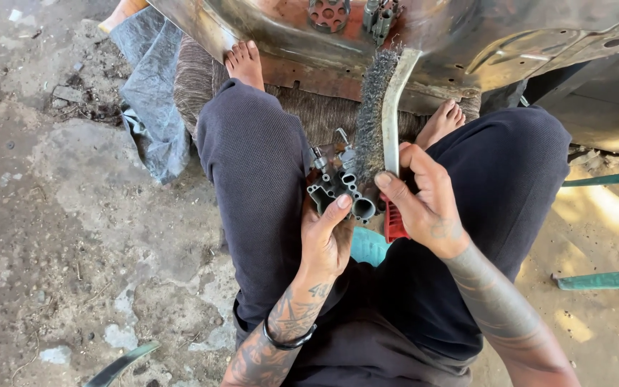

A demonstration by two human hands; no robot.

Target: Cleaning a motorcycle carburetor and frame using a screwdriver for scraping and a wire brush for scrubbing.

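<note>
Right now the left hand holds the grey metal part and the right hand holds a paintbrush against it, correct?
Not quite. The left hand does hold the grey metal part, but the right hand holds a wire brush against it, not a paintbrush. The head view shows its stiff metal bristles.

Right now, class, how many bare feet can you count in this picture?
2. One bare foot rests above the left knee against the rusty metal panel; the other foot peeks out right of the wire brush. None seem hidden.
</note>
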